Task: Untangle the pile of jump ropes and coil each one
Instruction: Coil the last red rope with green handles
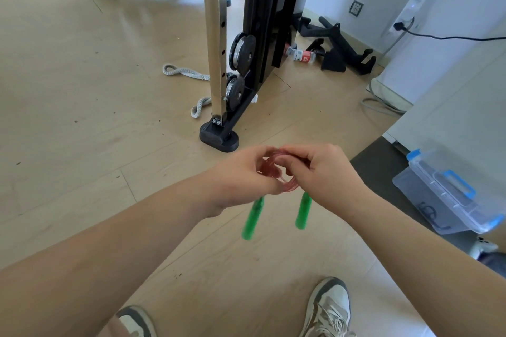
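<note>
A red jump rope [289,185] is wound into a small tight coil, held in the air above the wooden floor. My left hand [241,175] grips the coil from the left side, and my right hand [325,172] pinches it from the right. The rope's two green handles hang down below the coil, the left handle [253,217] slightly tilted and the right handle [303,210] almost vertical. Both handles look blurred. Much of the coil is hidden behind my fingers.
A black and steel gym machine [235,57] stands just ahead, its foot [219,139] close to my hands. A grey woven rope [183,72] lies beside it. A clear plastic bin with blue clips [449,200] sits on a dark mat at the right. My shoes [328,309] are below.
</note>
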Tool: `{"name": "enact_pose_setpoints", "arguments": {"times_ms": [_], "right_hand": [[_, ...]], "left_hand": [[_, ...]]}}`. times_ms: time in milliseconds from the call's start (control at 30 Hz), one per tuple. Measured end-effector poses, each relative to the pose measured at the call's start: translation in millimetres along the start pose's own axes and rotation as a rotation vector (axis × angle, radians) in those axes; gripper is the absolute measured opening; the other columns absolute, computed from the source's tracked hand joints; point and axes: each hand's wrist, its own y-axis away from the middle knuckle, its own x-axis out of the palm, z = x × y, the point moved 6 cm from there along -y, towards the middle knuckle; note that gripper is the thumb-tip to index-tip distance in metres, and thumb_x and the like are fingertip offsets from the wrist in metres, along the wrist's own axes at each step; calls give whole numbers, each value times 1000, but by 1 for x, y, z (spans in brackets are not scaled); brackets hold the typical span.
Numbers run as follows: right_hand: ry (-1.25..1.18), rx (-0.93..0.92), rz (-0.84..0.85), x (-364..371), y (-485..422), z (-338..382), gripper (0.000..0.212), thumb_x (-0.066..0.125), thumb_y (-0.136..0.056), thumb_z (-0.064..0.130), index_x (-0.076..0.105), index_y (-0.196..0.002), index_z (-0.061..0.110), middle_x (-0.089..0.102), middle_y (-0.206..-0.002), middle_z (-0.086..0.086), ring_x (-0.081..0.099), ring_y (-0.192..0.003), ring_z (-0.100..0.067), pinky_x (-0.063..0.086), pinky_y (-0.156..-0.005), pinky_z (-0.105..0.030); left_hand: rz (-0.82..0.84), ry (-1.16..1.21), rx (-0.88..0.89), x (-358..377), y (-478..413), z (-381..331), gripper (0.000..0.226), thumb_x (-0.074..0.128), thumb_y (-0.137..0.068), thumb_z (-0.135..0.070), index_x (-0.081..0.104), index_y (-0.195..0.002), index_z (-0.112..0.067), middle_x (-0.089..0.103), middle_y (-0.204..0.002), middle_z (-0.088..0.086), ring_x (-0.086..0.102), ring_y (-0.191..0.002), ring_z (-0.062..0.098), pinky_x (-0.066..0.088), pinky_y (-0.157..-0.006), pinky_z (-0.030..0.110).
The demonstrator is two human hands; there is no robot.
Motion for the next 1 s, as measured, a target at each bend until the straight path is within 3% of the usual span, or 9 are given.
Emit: {"name": "enact_pose_setpoints", "arguments": {"times_ms": [133, 267, 400, 567, 633, 733, 800, 900, 1000], "right_hand": [[-102, -12, 48, -2, 2, 7, 23, 65, -98, 18, 81, -99, 35, 77, -83, 13, 66, -77, -10, 51, -68, -17], [-108, 0, 47, -9, 1, 0, 29, 65, -99, 20, 77, -96, 46, 75, -76, 5, 62, -69, -24, 51, -66, -31], [-101, 39, 65, -12, 0, -8, 24, 64, -100, 22, 79, -105, 40, 73, -74, 8, 66, -61, -11, 55, -61, -25], [-217, 85, 65, -14, 0, -11, 17, 63, -101, 28, 78, -107, 34, 75, -79, 2, 69, -63, -25, 61, -64, -31], [-284, 152, 109, -10, 1, -14, 19, 64, -97, 42, 78, -104, 32, 77, -82, 1, 70, -66, -22, 62, -70, -35], [-368, 257, 193, -8, 5, -27, 38, 64, -85, 60, 79, -96, 27, 78, -87, 1, 72, -81, -18, 59, -89, -42], [-355, 294, 295, -6, 9, -36, 27, 69, -90, 47, 78, -105, 25, 79, -91, 0, 73, -93, -16, 54, -96, -37], [-304, 358, 346, -3, 15, -46, 15, 61, -102, 15, 75, -108, 17, 78, -89, -6, 76, -91, -20, 57, -91, -37], [-300, 421, 358, -5, 18, -49, 16, 60, -102, 14, 75, -103, 9, 78, -90, -12, 77, -88, -27, 60, -85, -38]], "left_hand": [[-135, -55, -13, -12, -4, 4, 14, 76, -86, -15, 74, -100, -18, 74, -87, 7, 64, -70, 10, 61, -75, 35], [-57, -70, 10, -17, -5, -1, 11, 75, -88, -16, 78, -98, -22, 77, -91, 0, 65, -75, 7, 58, -81, 32], [50, -73, 54, -18, -3, -8, 16, 67, -98, -19, 77, -109, -22, 77, -99, 9, 74, -90, 19, 64, -81, 37], [30, 53, 75, -16, 0, -14, 19, 61, -102, -17, 77, -110, -13, 71, -98, 25, 69, -78, 23, 64, -77, 34], [-8, 79, 60, -16, 0, -13, 18, 61, -102, -17, 78, -107, -13, 72, -97, 25, 69, -75, 26, 64, -77, 35], [-96, 29, 52, -22, -1, -11, 18, 62, -102, -18, 79, -102, -15, 75, -94, 18, 74, -78, 32, 63, -82, 38], [-157, 2, 50, -28, -3, -8, 19, 60, -102, -19, 78, -103, -12, 77, -92, 13, 76, -80, 27, 63, -85, 37], [-205, -71, 38, -34, -4, -4, 21, 59, -103, -22, 77, -98, -11, 78, -88, 9, 76, -76, 18, 61, -83, 35], [-232, -126, 27, -39, -6, 0, 23, 58, -103, -22, 76, -94, -10, 77, -87, 11, 76, -78, 20, 62, -82, 33]]}}
